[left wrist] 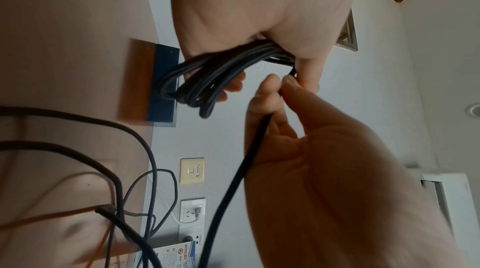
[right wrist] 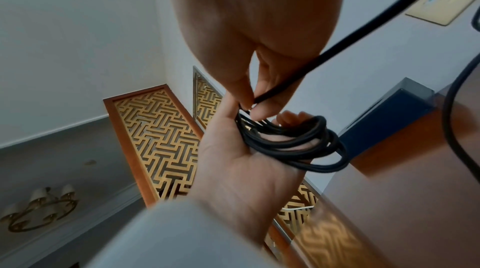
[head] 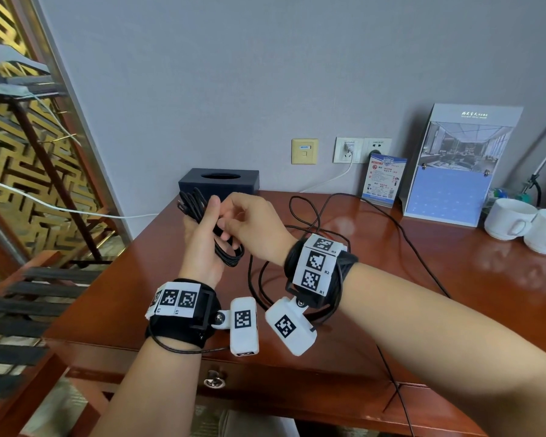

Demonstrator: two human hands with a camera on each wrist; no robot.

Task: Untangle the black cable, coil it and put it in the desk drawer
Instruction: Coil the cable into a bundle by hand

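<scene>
The black cable (head: 202, 212) is thin and smooth. Part of it is wound into a bundle of several loops, and the rest lies in loose curls on the brown desk (head: 391, 279). The left hand (head: 202, 244) holds the bundle, fingers curled round it. The right hand (head: 252, 225) pinches one strand just beside the bundle. The cable's end may be tucked inside the bundle, but it is hard to see. The desk drawer (head: 265, 378) is closed.
</scene>
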